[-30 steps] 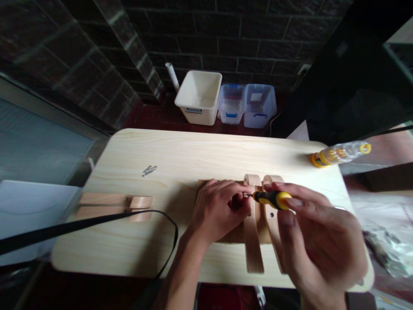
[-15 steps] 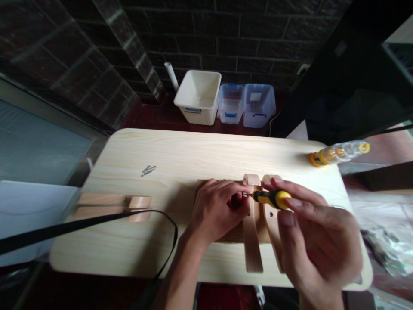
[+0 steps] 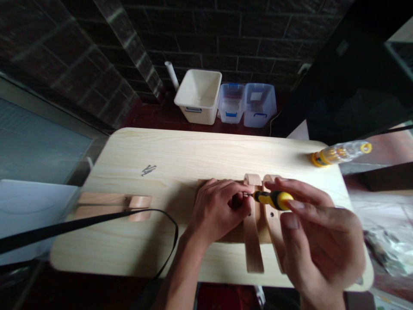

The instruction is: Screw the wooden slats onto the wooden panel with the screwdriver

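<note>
My right hand [image 3: 322,232] has its fingertips round the handle end of a yellow and black screwdriver [image 3: 269,199], which lies nearly level and points left. At its tip, the closed thumb and forefinger of my left hand [image 3: 217,206] pinch what looks like a small screw [image 3: 247,194], mostly hidden. Beneath both hands are two curved wooden legs [image 3: 254,247], side by side across a brown wooden board [image 3: 232,236]. A dark hole shows in the right-hand leg [image 3: 274,230]. My left palm rests over the board's left part.
Several loose screws [image 3: 149,170] lie on the pale wooden table [image 3: 193,150]. More wooden pieces [image 3: 103,199] sit at left, with a black strap [image 3: 97,219] hanging across them. A clear bit case [image 3: 338,153] stands back right. Bins [image 3: 198,114] line the wall.
My right hand has shifted slightly to the right, its fingers turned a little on the screwdriver handle. My left hand and the wooden parts stay practically where they were.
</note>
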Tool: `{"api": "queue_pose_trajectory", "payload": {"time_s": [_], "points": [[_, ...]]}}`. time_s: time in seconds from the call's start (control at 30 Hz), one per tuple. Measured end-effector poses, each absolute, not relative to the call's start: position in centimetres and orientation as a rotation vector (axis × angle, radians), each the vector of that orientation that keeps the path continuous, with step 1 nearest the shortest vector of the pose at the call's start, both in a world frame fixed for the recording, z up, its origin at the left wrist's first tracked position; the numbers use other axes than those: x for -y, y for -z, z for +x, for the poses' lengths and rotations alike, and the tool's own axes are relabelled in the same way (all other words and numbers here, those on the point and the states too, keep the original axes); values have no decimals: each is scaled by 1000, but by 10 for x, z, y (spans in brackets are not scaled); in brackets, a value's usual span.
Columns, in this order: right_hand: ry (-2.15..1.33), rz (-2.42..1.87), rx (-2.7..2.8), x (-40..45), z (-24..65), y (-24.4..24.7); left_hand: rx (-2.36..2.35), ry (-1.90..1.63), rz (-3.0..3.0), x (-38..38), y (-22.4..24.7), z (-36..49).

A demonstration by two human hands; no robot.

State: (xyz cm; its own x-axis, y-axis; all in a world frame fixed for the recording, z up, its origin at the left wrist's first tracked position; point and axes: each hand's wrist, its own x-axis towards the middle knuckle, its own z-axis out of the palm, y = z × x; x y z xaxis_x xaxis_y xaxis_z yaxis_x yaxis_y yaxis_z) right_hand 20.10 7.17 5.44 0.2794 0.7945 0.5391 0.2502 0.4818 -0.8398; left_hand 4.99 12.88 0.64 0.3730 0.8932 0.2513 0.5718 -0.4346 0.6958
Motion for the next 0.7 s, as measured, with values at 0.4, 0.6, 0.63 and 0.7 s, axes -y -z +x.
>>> {"api": "queue_pose_trajectory", "payload": {"time_s": [0.4, 0.6, 0.63, 0.7], "points": [[-470, -1074, 1266, -73, 202, -53, -1254, -847, 2128, -129, -8, 50], [-432, -1083, 1259, -74, 199, -56, -1262, -827, 2130, -129, -9, 50], [-438, -1081, 1260, -74, 198, -56, -1264, -824, 2133, -129, -9, 50], [-459, -1076, 1262, -74, 198, -57, -1266, -819, 2138, -129, -9, 51]]}}
